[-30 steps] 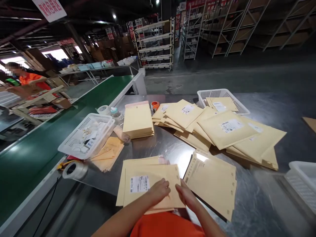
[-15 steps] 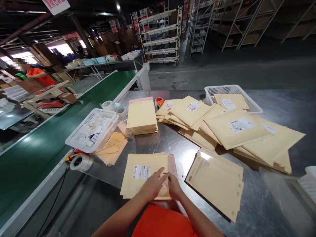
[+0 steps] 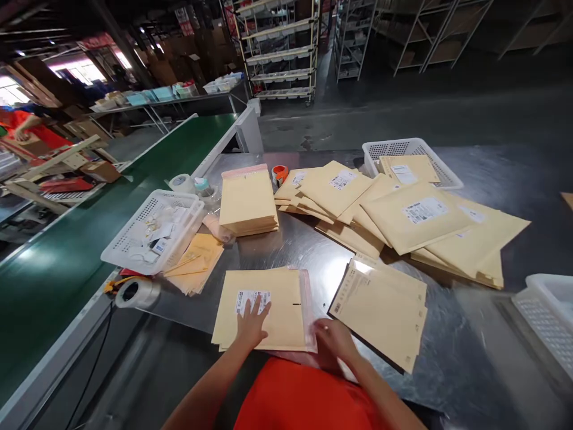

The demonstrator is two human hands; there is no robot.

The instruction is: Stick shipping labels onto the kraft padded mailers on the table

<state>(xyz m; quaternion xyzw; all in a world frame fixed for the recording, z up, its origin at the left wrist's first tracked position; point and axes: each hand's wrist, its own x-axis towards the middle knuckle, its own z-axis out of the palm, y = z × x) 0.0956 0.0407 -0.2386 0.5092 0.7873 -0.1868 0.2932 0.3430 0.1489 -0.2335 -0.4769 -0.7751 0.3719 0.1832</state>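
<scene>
A yellow padded mailer [image 3: 277,292] with a white label [image 3: 253,303] and a pinkish see-through flap strip [image 3: 308,310] lies on top of other mailers at the table's near edge. My left hand [image 3: 251,323] rests flat on it with fingers spread, partly over the label. At the flap's lower right, my right hand [image 3: 335,337] has its fingers curled together against the strip's edge. What they pinch, if anything, is hidden. To the right lies a fanned stack of flat tan printed sheets or envelopes [image 3: 380,310].
Beyond are a stack of mailers [image 3: 248,203], a heap of labelled mailers [image 3: 416,215] and a white basket [image 3: 412,146]. Another white basket [image 3: 152,233] and a tape roll [image 3: 138,292] sit left, beside a green conveyor [image 3: 111,191]. A person in orange [image 3: 33,134] stands beyond it.
My left hand has moved left from the flap side onto the label and spread its fingers. My right hand has shifted slightly right and down along the flap. The whole view has turned a little.
</scene>
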